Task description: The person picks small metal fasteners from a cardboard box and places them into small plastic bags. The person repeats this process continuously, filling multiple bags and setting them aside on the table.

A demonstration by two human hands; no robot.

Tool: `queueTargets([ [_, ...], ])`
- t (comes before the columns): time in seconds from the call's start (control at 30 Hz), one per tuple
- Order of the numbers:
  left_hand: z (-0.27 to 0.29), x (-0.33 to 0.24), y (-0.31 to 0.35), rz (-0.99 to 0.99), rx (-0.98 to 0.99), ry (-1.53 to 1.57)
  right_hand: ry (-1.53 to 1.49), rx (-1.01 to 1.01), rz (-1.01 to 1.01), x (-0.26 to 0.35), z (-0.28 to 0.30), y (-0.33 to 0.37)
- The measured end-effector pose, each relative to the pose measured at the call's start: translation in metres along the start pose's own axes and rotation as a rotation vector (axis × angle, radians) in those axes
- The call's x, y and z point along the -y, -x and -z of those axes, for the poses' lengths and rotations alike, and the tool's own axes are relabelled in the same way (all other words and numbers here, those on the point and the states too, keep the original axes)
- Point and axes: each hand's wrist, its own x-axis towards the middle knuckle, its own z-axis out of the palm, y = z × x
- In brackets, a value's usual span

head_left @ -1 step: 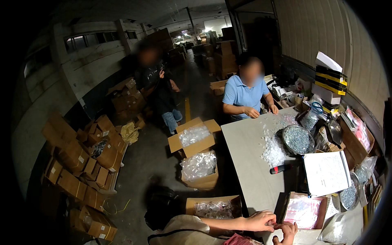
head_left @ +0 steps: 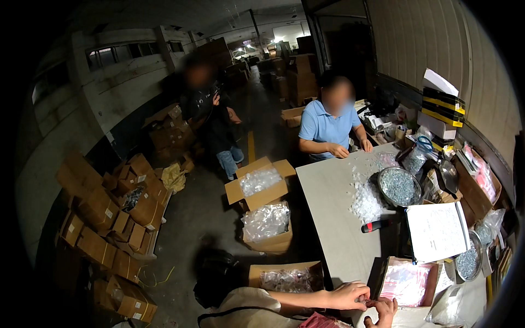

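Note:
Both hands meet at the lower right, over the near edge of the table. My left hand (head_left: 348, 296) reaches in from the left, its thumb and fingers pinched together. Against its fingertips lies my right hand (head_left: 384, 311), with thumb and index finger also pinched. Between them is something small and greyish; its kind cannot be made out. Just beyond the hands stands an open cardboard box (head_left: 432, 284) of clear plastic bags (head_left: 404, 281) with pink-red markings. Below my left forearm is a dark red bundle (head_left: 325, 321), partly cut off by the lower edge.
On the grey table (head_left: 328, 202) are a metal bowl of small shiny parts (head_left: 400, 187), white plastic pieces (head_left: 367, 201), a red-and-black handled tool (head_left: 374, 226) and a clipboard with paper (head_left: 437, 232). A person in blue (head_left: 327, 131) works opposite; another person (head_left: 210, 115) stands left of them. Open boxes (head_left: 265, 246) line the table.
My fingers have shifted very slightly where they meet. The standing person's hand has moved a little. Everything else looks the same.

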Motion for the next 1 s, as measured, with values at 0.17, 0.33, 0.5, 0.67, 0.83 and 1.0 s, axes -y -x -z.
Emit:
queueTargets([
  [0.17,-0.01,-0.003,0.004,-0.275,-0.184,-0.204,0.163,0.13,-0.041,-0.032,-0.02,0.018],
  [0.33,-0.017,0.015,-0.007,-0.173,0.049,-0.269,0.13,0.281,-0.019,-0.009,0.0,0.007],
  [0.5,-0.027,0.003,-0.011,-0.354,-0.136,-0.194,0.231,0.25,-0.033,-0.019,-0.011,0.017],
  [0.67,-0.029,0.007,-0.015,-0.356,-0.048,-0.25,0.229,0.296,-0.071,-0.008,-0.003,0.019],
  [0.83,-0.033,0.0,-0.016,-0.424,-0.062,-0.246,0.136,0.329,-0.136,0.006,0.002,0.019],
  [1.0,-0.035,0.0,-0.021,-0.401,0.025,-0.267,0.119,0.33,-0.149,0.001,0.006,0.037],
])
